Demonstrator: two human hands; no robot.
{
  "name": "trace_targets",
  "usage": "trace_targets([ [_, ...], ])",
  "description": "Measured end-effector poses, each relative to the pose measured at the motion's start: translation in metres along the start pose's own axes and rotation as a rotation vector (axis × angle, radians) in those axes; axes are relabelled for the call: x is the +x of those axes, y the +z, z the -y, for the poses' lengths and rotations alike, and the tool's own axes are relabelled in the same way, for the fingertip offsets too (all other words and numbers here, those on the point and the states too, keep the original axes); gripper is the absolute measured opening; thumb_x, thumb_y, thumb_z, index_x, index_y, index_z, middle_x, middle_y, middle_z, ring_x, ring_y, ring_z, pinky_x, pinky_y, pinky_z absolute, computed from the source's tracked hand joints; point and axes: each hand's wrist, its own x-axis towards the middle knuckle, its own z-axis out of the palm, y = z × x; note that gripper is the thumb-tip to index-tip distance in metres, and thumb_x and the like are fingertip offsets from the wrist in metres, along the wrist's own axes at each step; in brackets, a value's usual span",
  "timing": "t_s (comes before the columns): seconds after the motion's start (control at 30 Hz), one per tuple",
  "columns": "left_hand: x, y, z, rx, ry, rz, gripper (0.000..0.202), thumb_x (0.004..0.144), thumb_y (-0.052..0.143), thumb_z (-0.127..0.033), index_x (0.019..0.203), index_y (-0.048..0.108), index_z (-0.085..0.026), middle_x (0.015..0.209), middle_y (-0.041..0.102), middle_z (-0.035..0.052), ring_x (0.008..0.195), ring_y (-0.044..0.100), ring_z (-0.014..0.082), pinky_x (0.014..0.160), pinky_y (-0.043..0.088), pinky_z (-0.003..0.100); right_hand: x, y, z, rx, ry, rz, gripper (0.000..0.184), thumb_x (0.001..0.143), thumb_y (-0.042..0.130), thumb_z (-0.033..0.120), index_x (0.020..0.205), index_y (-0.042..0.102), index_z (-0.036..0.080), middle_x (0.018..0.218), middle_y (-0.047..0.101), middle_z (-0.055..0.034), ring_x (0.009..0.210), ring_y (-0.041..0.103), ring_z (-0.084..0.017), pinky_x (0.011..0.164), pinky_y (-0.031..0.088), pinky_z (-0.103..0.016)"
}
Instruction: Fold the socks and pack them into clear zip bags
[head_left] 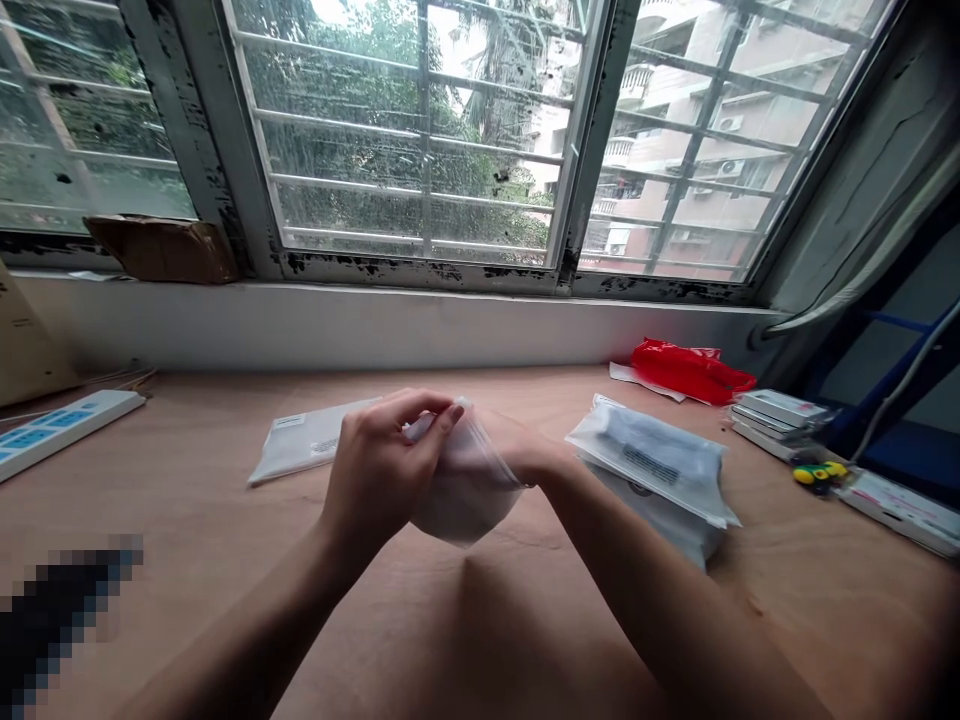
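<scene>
Above the middle of the wooden table is a frosted, translucent plastic bag [466,505]. My left hand [394,450] is closed on the bag's upper edge, thumb and fingers pinched together. From the right, my right hand [506,440] reaches into the bag's mouth up to about the wrist; its fingers are hidden by the plastic and by my left hand. Behind my left hand lies a flat frosted bag [300,440] with a small label. Beside my right forearm rest stacked frosted bags [652,460] with dark printing and greyish contents.
A white power strip [67,430] with blue sockets lies at left. A crumpled red plastic bag [694,372] is at the back right, near stacked white boxes [780,412] and a yellow-and-black item [819,474]. Barred windows and a sill with a brown cardboard piece [165,248] stand behind.
</scene>
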Motion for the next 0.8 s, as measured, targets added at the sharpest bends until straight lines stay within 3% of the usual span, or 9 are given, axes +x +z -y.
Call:
trace_targets([
  [0.17, 0.001, 0.0, 0.002, -0.01, -0.028, 0.0, 0.02, 0.085, 0.063, -0.041, 0.082, 0.075, -0.025, 0.077, 0.076, -0.0019, 0.069, 0.07, 0.0181, 0.06, 0.051, 0.023, -0.001, 0.001, -0.001, -0.152, 0.098, -0.12, 0.017, 0.078, 0.068, 0.035, 0.085, 0.072, 0.02, 0.071, 0.066, -0.0002, 0.065, 0.054, -0.015, 0.054, 0.038, -0.024],
  [0.3, 0.007, -0.003, 0.008, -0.088, -0.091, -0.055, 0.022, 0.087, 0.061, -0.043, 0.083, 0.07, -0.022, 0.075, 0.072, -0.0012, 0.068, 0.068, 0.0169, 0.056, 0.047, 0.021, -0.013, -0.023, 0.001, -0.008, 0.141, 0.017, 0.033, 0.084, 0.062, 0.047, 0.073, 0.07, 0.017, 0.063, 0.06, 0.0001, 0.059, 0.052, -0.014, 0.051, 0.037, -0.024],
  [0.33, 0.009, -0.005, 0.009, -0.101, -0.107, -0.078, 0.022, 0.088, 0.06, -0.042, 0.083, 0.068, -0.022, 0.074, 0.071, -0.0015, 0.067, 0.067, 0.0158, 0.055, 0.046, 0.02, -0.017, -0.031, 0.002, 0.051, 0.114, 0.015, 0.037, 0.087, 0.058, 0.049, 0.076, 0.071, 0.016, 0.066, 0.062, -0.0009, 0.061, 0.054, -0.015, 0.054, 0.04, -0.024],
  [0.4, 0.012, -0.007, 0.011, -0.105, -0.126, -0.128, 0.022, 0.09, 0.058, -0.041, 0.083, 0.064, -0.021, 0.072, 0.067, -0.0028, 0.062, 0.062, 0.0128, 0.053, 0.043, 0.019, -0.025, -0.047, 0.005, 0.092, 0.028, -0.164, 0.041, 0.089, 0.055, 0.052, 0.09, 0.074, 0.016, 0.08, 0.067, -0.0045, 0.075, 0.061, -0.019, 0.066, 0.047, -0.028],
  [0.5, 0.014, -0.008, 0.009, -0.102, -0.113, -0.164, 0.022, 0.092, 0.055, -0.039, 0.081, 0.059, -0.021, 0.069, 0.063, -0.0042, 0.059, 0.056, 0.0104, 0.055, 0.042, 0.018, -0.031, -0.06, 0.006, -0.07, -0.072, -0.389, 0.056, 0.071, 0.077, 0.05, 0.119, 0.068, 0.023, 0.116, 0.066, -0.0084, 0.107, 0.058, -0.026, 0.089, 0.046, -0.036],
  [0.57, 0.014, -0.009, 0.007, -0.112, -0.096, -0.171, 0.021, 0.093, 0.055, -0.039, 0.082, 0.058, -0.021, 0.07, 0.061, -0.0043, 0.061, 0.054, 0.0102, 0.058, 0.043, 0.018, -0.032, -0.061, 0.003, -0.18, -0.034, -0.343, 0.084, 0.055, 0.089, 0.043, 0.132, 0.059, 0.028, 0.123, 0.063, -0.0074, 0.111, 0.055, -0.027, 0.091, 0.045, -0.036],
  [0.6, 0.014, -0.009, 0.007, -0.119, -0.089, -0.18, 0.021, 0.093, 0.055, -0.039, 0.082, 0.058, -0.022, 0.071, 0.061, -0.0042, 0.061, 0.054, 0.0103, 0.058, 0.043, 0.018, -0.032, -0.061, 0.001, -0.198, 0.01, -0.282, 0.085, 0.053, 0.089, 0.042, 0.132, 0.059, 0.028, 0.116, 0.065, -0.0065, 0.104, 0.058, -0.025, 0.085, 0.046, -0.034],
  [0.73, 0.018, -0.015, 0.013, -0.226, -0.148, -0.102, 0.021, 0.09, 0.056, -0.042, 0.088, 0.058, -0.022, 0.071, 0.061, -0.0032, 0.06, 0.056, 0.0113, 0.051, 0.042, 0.018, -0.028, -0.06, -0.009, -0.125, 0.117, -0.041, 0.025, 0.074, 0.073, 0.04, 0.083, 0.073, 0.016, 0.065, 0.056, 0.0022, 0.061, 0.048, -0.012, 0.055, 0.036, -0.024],
  [0.8, 0.022, -0.02, 0.021, -0.306, -0.217, 0.116, 0.03, 0.081, 0.067, -0.042, 0.103, 0.058, -0.023, 0.073, 0.063, -0.0028, 0.061, 0.06, 0.014, 0.047, 0.045, 0.018, -0.027, -0.062, -0.011, -0.1, 0.088, -0.049, 0.026, 0.079, 0.066, 0.037, 0.066, 0.066, 0.014, 0.058, 0.045, 0.0042, 0.055, 0.038, -0.009, 0.05, 0.029, -0.023],
])
